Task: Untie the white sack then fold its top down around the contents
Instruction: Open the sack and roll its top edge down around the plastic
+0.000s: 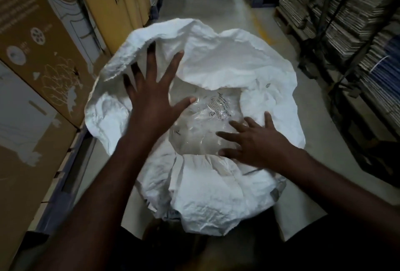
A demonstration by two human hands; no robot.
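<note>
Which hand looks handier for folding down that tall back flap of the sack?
Probably the left hand: its spread fingers already lie against the raised flap of the sack. The right hand sits lower, open, by the clear bag inside.

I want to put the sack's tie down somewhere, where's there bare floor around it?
Bare concrete floor runs beyond the white sack, between the cardboard boxes on the left and the stacked shelves on the right. Beside the sack on the left it is tight against the boxes. Both the left hand and right hand are spread over the sack's mouth.
</note>
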